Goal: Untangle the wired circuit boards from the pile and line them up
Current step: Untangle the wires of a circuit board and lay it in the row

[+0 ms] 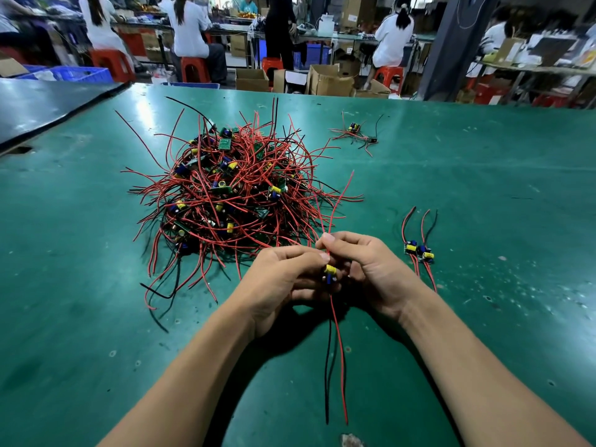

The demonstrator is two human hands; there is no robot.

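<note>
- Two lined boards (pixel 419 251) lay right of your fingers, their wires running away from you.
- Your left hand (pixel 283 279) and right hand (pixel 371 269) pinched one wired board (pixel 329 273) between them, same long axis; the right was nearer.

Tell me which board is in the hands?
The yellow-capped board pinched between the left hand and right hand; all others lie on the table.

On the tabletop (pixel 483 175), left of centre and behind both hands, a pile of wired boards (pixel 238 195). Farther back to the right, well apart from it, a small clump of boards (pixel 356 132). Just right of the right hand (pixel 367 269), two boards (pixel 419 251) side by side. Between the left hand (pixel 283 279) and right hand, in front of the pile, a single board (pixel 330 274), wires trailing toward the near edge
</note>
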